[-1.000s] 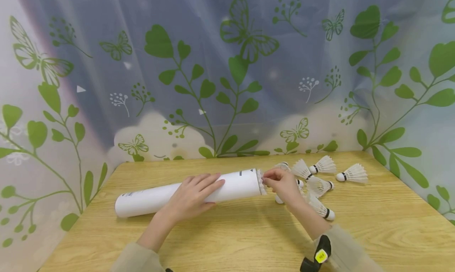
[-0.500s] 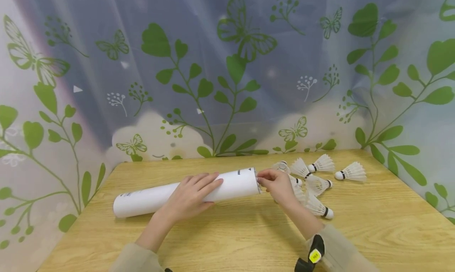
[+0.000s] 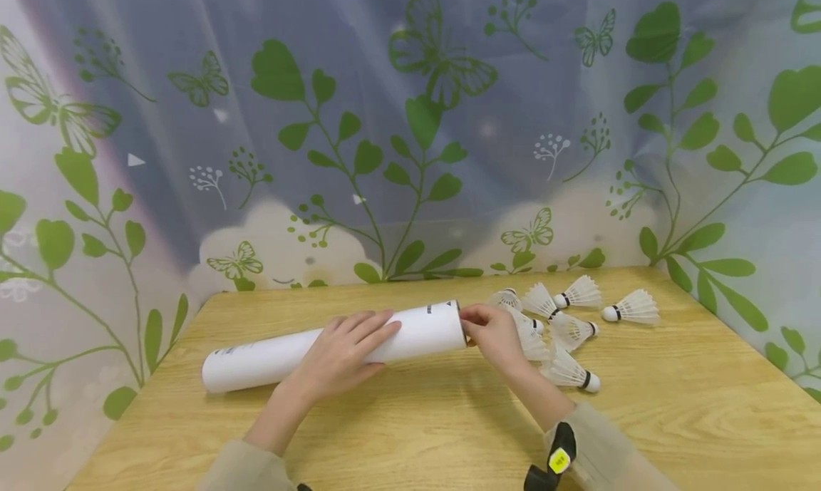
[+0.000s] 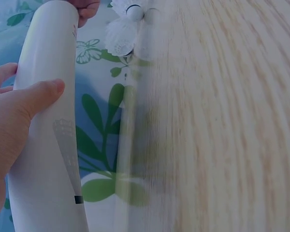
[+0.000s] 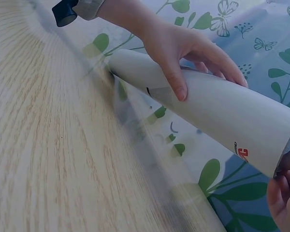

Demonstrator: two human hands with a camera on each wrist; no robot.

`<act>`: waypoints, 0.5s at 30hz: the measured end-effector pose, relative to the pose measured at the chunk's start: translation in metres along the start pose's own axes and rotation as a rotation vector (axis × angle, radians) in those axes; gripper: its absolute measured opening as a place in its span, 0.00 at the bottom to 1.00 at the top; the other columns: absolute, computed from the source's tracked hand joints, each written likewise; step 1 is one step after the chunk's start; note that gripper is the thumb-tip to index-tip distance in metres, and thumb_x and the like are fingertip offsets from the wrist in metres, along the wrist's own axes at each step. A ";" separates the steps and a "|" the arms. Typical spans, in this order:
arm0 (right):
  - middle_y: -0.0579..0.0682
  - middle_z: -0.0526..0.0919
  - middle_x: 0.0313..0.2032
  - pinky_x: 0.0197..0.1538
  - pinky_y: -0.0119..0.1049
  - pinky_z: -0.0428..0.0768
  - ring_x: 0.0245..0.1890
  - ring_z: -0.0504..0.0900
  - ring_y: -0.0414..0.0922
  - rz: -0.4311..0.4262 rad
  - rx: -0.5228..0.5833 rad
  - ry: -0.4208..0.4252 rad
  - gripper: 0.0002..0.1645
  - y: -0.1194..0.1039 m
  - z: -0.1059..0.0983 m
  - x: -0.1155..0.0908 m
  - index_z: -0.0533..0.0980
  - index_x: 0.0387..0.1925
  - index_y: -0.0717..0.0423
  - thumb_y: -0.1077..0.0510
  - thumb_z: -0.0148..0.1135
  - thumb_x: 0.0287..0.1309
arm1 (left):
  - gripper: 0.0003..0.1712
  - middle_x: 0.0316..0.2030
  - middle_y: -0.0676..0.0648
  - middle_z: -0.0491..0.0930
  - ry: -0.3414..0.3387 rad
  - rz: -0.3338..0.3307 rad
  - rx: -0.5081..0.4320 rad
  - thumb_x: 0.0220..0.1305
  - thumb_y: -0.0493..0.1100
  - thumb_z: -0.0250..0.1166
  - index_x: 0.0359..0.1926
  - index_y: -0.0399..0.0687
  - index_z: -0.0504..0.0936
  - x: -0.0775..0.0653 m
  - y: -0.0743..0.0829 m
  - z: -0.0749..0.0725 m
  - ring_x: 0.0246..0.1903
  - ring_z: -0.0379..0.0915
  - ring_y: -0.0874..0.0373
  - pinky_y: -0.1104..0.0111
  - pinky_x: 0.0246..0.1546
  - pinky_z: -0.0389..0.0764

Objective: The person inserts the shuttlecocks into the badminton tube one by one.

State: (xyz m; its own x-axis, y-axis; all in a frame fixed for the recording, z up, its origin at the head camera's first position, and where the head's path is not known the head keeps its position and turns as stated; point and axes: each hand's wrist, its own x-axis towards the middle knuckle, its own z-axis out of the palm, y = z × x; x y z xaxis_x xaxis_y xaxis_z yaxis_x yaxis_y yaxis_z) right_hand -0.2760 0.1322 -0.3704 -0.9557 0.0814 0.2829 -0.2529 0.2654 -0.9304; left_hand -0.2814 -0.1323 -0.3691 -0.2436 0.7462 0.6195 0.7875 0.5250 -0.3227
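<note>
A long white shuttlecock tube (image 3: 276,357) lies slantwise on the table. My left hand (image 3: 346,352) grips its middle, with the thumb on the near side and the fingers over the top; the left wrist view shows this hand (image 4: 14,121) around the tube (image 4: 53,159). At the tube's right mouth is my right hand (image 3: 497,334), fingers bent and thumb and fingertips at the opening. In the right wrist view, this hand (image 5: 285,198) has fingertips just inside the rim. Whatever they touch in there is hidden. Several white shuttlecocks (image 3: 573,331) lie to the right.
One shuttlecock (image 3: 631,307) lies apart at the far right, and another (image 3: 571,372) is close beside my right forearm. The wooden table (image 3: 410,434) ends at a curtain (image 3: 359,120) printed with leaves and butterflies.
The shuttlecock skirt that stuck out of the tube's mouth has gone inside, out of sight. My right hand has moved left with it, up to the rim. My left hand keeps its grip.
</note>
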 end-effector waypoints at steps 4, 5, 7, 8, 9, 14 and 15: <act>0.55 0.82 0.29 0.27 0.32 0.78 0.24 0.76 0.40 0.014 0.004 -0.015 0.07 0.000 -0.001 0.000 0.79 0.34 0.71 0.71 0.60 0.53 | 0.45 0.58 0.46 0.72 0.001 0.010 0.014 0.38 0.50 0.77 0.60 0.47 0.71 -0.001 0.000 0.000 0.49 0.73 0.49 0.55 0.38 0.77; 0.55 0.82 0.30 0.28 0.33 0.78 0.25 0.76 0.40 0.020 0.006 -0.020 0.07 0.000 -0.001 0.000 0.79 0.35 0.71 0.70 0.60 0.53 | 0.45 0.58 0.46 0.72 0.002 0.015 0.017 0.38 0.50 0.77 0.60 0.47 0.71 -0.001 0.000 0.000 0.48 0.73 0.49 0.55 0.38 0.77; 0.55 0.82 0.31 0.29 0.34 0.79 0.26 0.77 0.40 0.029 0.006 -0.033 0.07 0.000 -0.003 -0.001 0.79 0.36 0.70 0.70 0.60 0.54 | 0.45 0.58 0.46 0.72 0.002 0.017 0.017 0.38 0.50 0.77 0.60 0.47 0.71 -0.001 -0.001 0.000 0.48 0.73 0.49 0.56 0.38 0.77; 0.55 0.82 0.32 0.29 0.35 0.79 0.27 0.77 0.41 0.033 0.004 -0.042 0.08 0.000 -0.004 -0.001 0.79 0.36 0.69 0.69 0.60 0.54 | 0.45 0.58 0.46 0.72 0.001 0.017 0.016 0.38 0.50 0.77 0.60 0.47 0.71 -0.001 -0.001 0.000 0.48 0.73 0.49 0.56 0.38 0.77; 0.55 0.82 0.33 0.30 0.36 0.80 0.28 0.78 0.41 0.037 0.003 -0.049 0.08 0.000 -0.005 -0.001 0.79 0.37 0.69 0.68 0.60 0.55 | 0.45 0.58 0.46 0.72 0.002 0.018 0.014 0.38 0.50 0.77 0.61 0.47 0.71 0.000 -0.001 0.000 0.48 0.73 0.49 0.56 0.38 0.77; 0.56 0.82 0.37 0.32 0.38 0.80 0.34 0.79 0.46 0.041 -0.026 -0.090 0.11 0.000 -0.013 -0.002 0.79 0.41 0.66 0.64 0.61 0.57 | 0.45 0.58 0.45 0.72 -0.005 0.012 0.001 0.39 0.49 0.77 0.61 0.47 0.71 -0.001 -0.001 0.000 0.49 0.72 0.48 0.55 0.39 0.77; 0.56 0.82 0.38 0.32 0.38 0.80 0.35 0.79 0.48 0.041 -0.032 -0.098 0.12 0.000 -0.015 -0.002 0.79 0.42 0.66 0.64 0.61 0.57 | 0.45 0.58 0.45 0.72 -0.006 0.011 -0.002 0.39 0.49 0.77 0.61 0.47 0.71 -0.001 -0.001 0.000 0.49 0.72 0.48 0.55 0.39 0.77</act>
State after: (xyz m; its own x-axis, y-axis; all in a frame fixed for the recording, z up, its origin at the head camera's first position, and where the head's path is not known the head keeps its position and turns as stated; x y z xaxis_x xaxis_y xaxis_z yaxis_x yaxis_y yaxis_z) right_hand -0.2713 0.1467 -0.3673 -0.9757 -0.0014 0.2189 -0.2096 0.2945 -0.9324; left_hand -0.2822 -0.1333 -0.3693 -0.2385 0.7542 0.6118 0.7911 0.5163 -0.3280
